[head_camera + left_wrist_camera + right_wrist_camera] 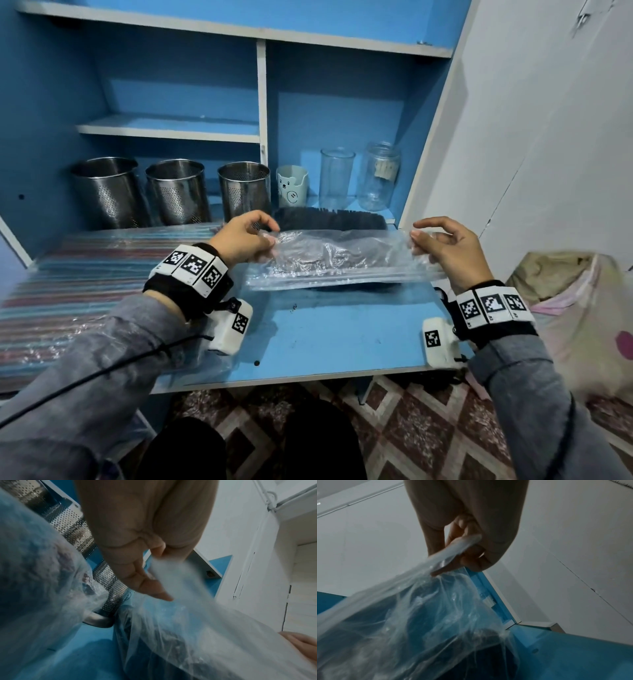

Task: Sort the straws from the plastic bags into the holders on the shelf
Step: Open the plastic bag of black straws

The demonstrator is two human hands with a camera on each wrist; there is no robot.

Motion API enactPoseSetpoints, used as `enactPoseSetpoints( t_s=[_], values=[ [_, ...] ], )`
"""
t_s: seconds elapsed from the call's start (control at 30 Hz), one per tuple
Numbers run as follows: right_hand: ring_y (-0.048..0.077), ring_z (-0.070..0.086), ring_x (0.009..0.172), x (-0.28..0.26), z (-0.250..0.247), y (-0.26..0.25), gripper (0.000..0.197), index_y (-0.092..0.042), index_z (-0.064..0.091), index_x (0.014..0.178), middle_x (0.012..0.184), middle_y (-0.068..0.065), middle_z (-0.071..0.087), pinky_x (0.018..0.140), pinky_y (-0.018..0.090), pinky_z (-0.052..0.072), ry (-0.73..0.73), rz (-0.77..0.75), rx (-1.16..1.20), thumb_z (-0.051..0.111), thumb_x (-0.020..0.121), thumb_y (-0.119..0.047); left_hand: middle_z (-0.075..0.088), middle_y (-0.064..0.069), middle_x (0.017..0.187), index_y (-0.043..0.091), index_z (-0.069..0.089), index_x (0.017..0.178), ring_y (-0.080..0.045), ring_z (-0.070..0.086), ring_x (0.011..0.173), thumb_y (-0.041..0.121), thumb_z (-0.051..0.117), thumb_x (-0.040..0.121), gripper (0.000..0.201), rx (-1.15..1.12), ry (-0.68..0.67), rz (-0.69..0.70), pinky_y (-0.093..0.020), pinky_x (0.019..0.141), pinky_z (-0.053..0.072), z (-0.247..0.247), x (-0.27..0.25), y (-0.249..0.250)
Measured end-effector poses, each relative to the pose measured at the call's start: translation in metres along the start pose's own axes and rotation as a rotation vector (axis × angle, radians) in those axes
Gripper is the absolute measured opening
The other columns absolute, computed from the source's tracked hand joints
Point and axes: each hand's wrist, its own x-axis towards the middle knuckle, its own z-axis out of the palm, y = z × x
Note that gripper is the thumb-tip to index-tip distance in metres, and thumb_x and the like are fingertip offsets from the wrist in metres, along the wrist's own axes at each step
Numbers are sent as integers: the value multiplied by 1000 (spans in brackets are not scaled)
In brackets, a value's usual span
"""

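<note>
A clear plastic bag (339, 260) is held up over the blue desk, stretched between both hands. My left hand (248, 240) pinches its left edge and my right hand (438, 245) pinches its right edge. Behind it lie black straws (329, 219) in a heap. Another bag of striped coloured straws (85, 281) lies flat at the left. Three perforated steel holders (178, 192) stand at the back. In the wrist views the bag (180, 628) (412, 622) hangs from the pinching fingers (150, 586) (453, 555).
A small bear cup (292, 185), a glass tumbler (336, 176) and a glass jar (380, 174) stand right of the steel holders. The shelf divider (262, 102) rises behind. A white wall (548, 137) and a cloth bundle (575, 298) lie to the right.
</note>
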Motion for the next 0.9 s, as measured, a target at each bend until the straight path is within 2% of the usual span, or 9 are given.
enactPoseSetpoints(
  t_s=[0.07,0.13,0.23,0.3,0.4,0.5,0.6,0.77,0.9],
  values=[
    [9,66,61,0,3,-1,10,-19,72,88,72,1,73,55,12,46,-14,-24,25,74,83,-10,62,-8,65,15,58,87,-9,58,47,-5,58,92,21,96,21,-64,-16,40,44,1,-1,1],
    [10,67,67,1,4,-2,14,-20,73,90,79,1,74,60,15,50,-32,-19,47,74,83,-8,60,-4,70,18,60,86,-13,55,58,-2,60,90,20,237,41,-97,-21,51,48,2,0,4],
    [11,69,72,3,7,-2,18,-17,72,95,86,2,75,64,18,53,-37,-4,78,73,82,-4,60,-4,102,26,64,95,-21,58,94,17,68,85,14,474,138,-125,-37,97,47,4,-2,9],
    [10,69,71,6,9,-2,18,-14,71,95,82,0,75,65,18,54,-14,6,72,73,82,-2,56,-11,121,28,65,109,-28,53,114,21,70,83,28,506,257,-48,-45,109,39,8,-3,14],
    [9,68,69,10,11,-1,16,-12,71,94,77,0,73,68,19,55,38,26,63,74,82,-3,58,-3,114,26,67,111,-18,53,109,28,71,84,28,511,330,263,-34,103,41,22,-12,26],
    [12,65,69,13,10,0,15,-14,71,92,79,7,69,75,26,56,67,57,45,74,82,-4,57,7,108,26,68,109,-7,51,102,49,69,82,36,598,178,497,-24,92,39,41,-23,35],
    [12,65,66,14,9,0,15,-13,71,92,79,8,69,75,27,57,92,81,46,73,83,-2,56,6,113,28,66,113,-13,51,107,62,68,76,50,760,62,610,-28,93,42,52,-28,38],
    [13,67,70,17,6,-1,14,-11,71,93,85,11,71,74,24,57,117,112,62,73,83,-1,50,1,120,28,57,126,-20,49,107,44,75,78,54,1135,21,667,-32,88,42,58,-24,34],
    [12,69,71,18,6,-2,13,-9,71,95,83,9,74,72,23,56,113,134,87,70,84,-1,47,-4,119,22,57,124,-23,49,103,24,68,84,42,1139,46,637,-32,79,44,54,-20,30]
  ],
)
